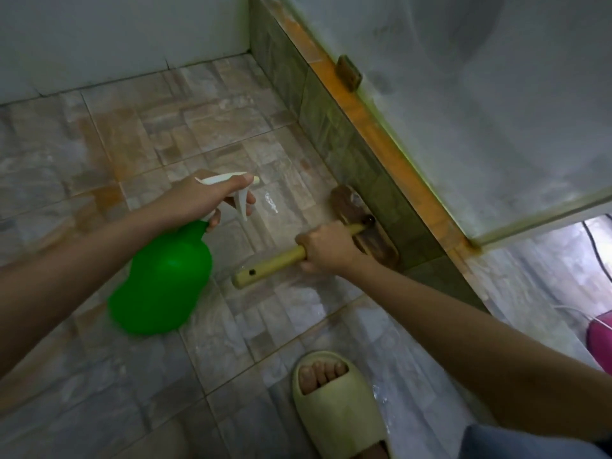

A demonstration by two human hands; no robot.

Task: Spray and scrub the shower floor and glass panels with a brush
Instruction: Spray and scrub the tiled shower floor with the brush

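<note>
Gripping a green bottle (165, 279) by its white spray head, the left hand (202, 200) holds it tilted above the floor (159, 127), nozzle pointing right toward the wet tiles. Its fingers (249, 201) are curled round the neck, one lying behind the trigger. The right hand (326, 248) has its fingers (306, 240) clamped on the brush (351, 207) handle, close to the head. The brown brush head lies on the floor, pressed against the foot of the green-tiled curb (347, 140); the pale handle's free end juts toward the bottle, a small hole near its tip. Above the curb stands the cloudy glass (480, 111), with an orange strip along its base and a small brown block (348, 73) on that strip. A foot in a pale slipper (334, 409) stands on the floor below the right arm.
</note>
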